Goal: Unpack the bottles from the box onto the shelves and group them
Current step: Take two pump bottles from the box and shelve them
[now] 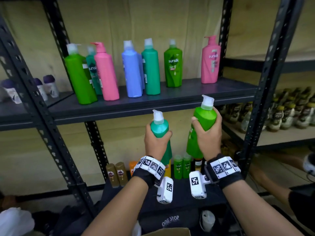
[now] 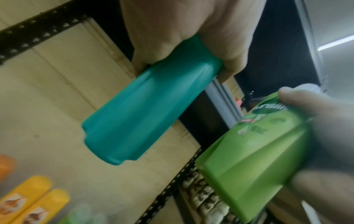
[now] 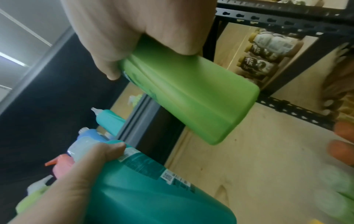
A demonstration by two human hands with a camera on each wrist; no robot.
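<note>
1. My left hand (image 1: 157, 142) wraps the upper body of a teal plastic pump bottle with a white cap (image 1: 159, 129), fingers curled round it; my right hand (image 1: 207, 133) grips a bright green plastic pump bottle with a white pump (image 1: 205, 116) the same way. Both bottles are upright and in the air, just below the front edge of the dark metal shelf (image 1: 153, 108).

2. To do this step well I judge I should lift each base clear above that front edge before moving inward, as the rim sits right in the path of the bottle shoulders.

3. For grouping, the teal one belongs beside the teal bottle standing mid-shelf (image 1: 150, 68), and the green one beside the green Sunsilk bottle (image 1: 173, 65) towards the right.

4. Open room: bare shelf lies between the green Sunsilk bottle and the pink pump bottle (image 1: 210, 62) near the right back corner, and along the front edge in front of both. The gap beside the mid-shelf teal bottle is narrower, with a blue bottle (image 1: 132, 72) close on its left.

5. The black slotted upright post (image 1: 265, 68) bounds the right end, so my right elbow should stay inboard.

6. I should set bases flat, then release; the tall bottles look tippy, and the left cluster already leans.
</note>
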